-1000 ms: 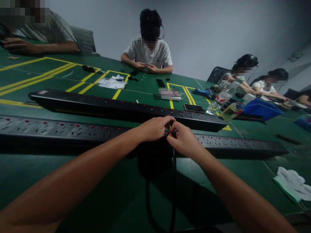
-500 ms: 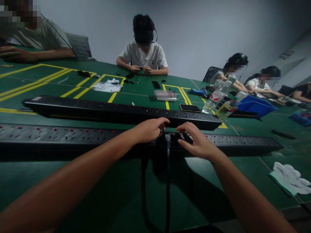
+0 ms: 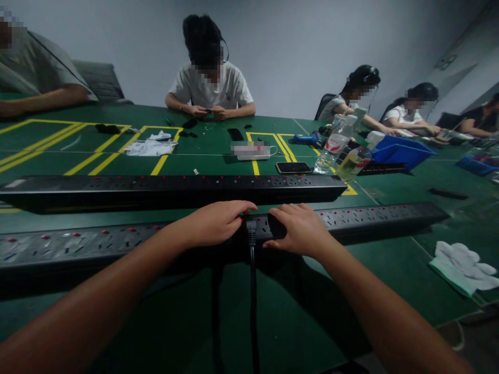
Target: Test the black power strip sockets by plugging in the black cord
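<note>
A long black power strip (image 3: 362,218) with a row of sockets and red switches lies across the table in front of me. A black plug (image 3: 251,227) sits in one of its sockets, and its cord (image 3: 254,306) runs down toward me. My left hand (image 3: 216,222) is over the strip just left of the plug, index finger stretched above it, thumb apart; its other fingers are partly hidden. Right of the plug, my right hand (image 3: 300,228) grips the strip, fingers over the top and thumb on the near side.
A second black power strip (image 3: 175,189) lies behind the first. Beyond it are a phone (image 3: 293,168), a clear bottle (image 3: 335,143), a bottle with yellowish liquid (image 3: 354,162) and a blue bin (image 3: 403,151). White gloves (image 3: 463,267) lie at right. Several people sit around the table.
My right hand has come down from above the strip and closed around it. My left hand has moved slightly left in view. The view has shifted, and the near strip sits at another angle.
</note>
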`<state>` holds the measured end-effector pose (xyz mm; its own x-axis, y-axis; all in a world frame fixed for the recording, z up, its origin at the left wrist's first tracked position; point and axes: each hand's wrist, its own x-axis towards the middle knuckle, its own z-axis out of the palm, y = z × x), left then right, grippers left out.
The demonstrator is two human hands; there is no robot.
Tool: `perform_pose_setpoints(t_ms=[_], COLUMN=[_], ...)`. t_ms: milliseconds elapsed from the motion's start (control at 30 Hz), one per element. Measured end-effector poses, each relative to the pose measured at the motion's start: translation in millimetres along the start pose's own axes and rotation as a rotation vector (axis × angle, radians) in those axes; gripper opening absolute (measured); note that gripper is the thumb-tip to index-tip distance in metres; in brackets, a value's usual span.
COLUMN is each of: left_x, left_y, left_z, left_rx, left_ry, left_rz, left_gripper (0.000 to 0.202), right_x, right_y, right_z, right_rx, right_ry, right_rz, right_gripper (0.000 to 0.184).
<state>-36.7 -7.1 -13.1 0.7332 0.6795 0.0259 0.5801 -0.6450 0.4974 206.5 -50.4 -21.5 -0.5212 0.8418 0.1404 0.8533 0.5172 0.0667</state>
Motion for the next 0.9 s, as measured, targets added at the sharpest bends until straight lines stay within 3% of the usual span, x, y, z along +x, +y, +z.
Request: perform_pose_setpoints(t_ms=[167,333,467,700,900], left_x=[-6,-8,-10,-8,-7], left_y=[2,2,2,5,11], left_z=[-8.3,-10.3,-10.9,-6.2,-2.3], left_rx=[-0.003,0.016,0.049,0.080,0.094], left_ry=[-0.182,-0.265,-0.278,-0.235,-0.237], left_rz=[-0.014,0.002,0.033,0.025,0.047], left_gripper=[0.045,0.066,0.081,0.077,0.076], right_x=[-6,-15,-19,-20,-16], right_y=[16,40,41,19,34], right_z=[-2,-6,-9,0,0], right_rx=[0.014,0.042,0.071,0.071,0.105], right_ry=[-0.026,-0.061,-0.070,-0.010,-0.061], right_rz=[-0.037,-0.029,-0.006,0.049,0.002], right_gripper=[0.070,0.071,0.066,0.071,0.072])
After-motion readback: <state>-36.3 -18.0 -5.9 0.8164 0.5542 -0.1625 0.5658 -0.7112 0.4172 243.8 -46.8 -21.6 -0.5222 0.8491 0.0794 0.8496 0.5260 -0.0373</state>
